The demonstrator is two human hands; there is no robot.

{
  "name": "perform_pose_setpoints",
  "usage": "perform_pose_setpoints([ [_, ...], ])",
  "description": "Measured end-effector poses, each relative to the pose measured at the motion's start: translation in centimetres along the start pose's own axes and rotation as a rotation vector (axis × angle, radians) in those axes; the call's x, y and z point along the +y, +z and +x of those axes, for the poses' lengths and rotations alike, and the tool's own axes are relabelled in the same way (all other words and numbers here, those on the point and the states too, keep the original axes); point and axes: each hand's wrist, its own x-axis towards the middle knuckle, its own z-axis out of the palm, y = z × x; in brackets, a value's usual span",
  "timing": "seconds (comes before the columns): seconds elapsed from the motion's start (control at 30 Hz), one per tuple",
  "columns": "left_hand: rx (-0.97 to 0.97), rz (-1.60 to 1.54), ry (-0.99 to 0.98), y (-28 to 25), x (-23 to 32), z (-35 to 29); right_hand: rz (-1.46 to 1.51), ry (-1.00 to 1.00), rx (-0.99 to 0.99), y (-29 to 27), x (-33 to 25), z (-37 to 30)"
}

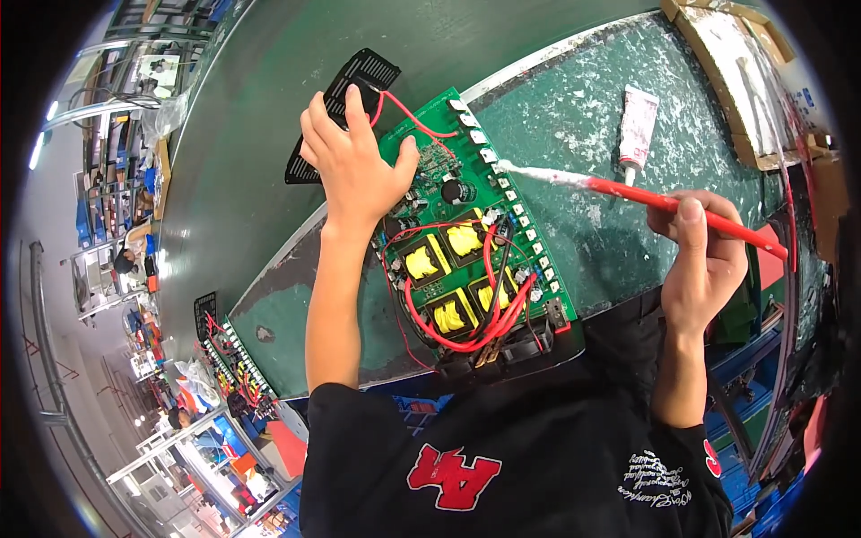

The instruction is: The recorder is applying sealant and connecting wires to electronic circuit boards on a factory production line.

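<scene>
A green circuit board [430, 170] lies in front of me, with several yellow-wound transformers [465, 238], thick red wires [491, 255] and a row of white-coated parts along its right edge. My right hand [704, 247] grips a red-handled brush [664, 199]. White paste covers the brush's end, and its tip is at the white-coated parts near the board's upper right. My left hand [354, 166] has its fingers spread over a black slotted panel [368, 81] at the board's far left end. Red wires run from that panel to the board.
A white tube with a nozzle [637, 134] lies on the paste-spattered green bench [574, 108] to the right. A cardboard box [708, 76] smeared white stands at the far right. Another board with wires [235, 359] rests at the left, beside shelving and workstations.
</scene>
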Motion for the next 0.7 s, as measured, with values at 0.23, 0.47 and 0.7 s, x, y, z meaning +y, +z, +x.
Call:
perform_pose_setpoints([
  [0.23,0.018,0.018,0.026,0.2,-0.1,0.0,0.012,0.05,-0.011,0.4,-0.2,0.0],
  [0.47,0.015,0.032,0.036,0.2,-0.2,-0.2,0.006,0.025,-0.047,0.2,0.1,-0.1],
  [0.7,-0.003,0.033,0.028,0.3,-0.1,-0.2,-0.001,0.022,-0.104,-0.9,0.0,-0.6],
])
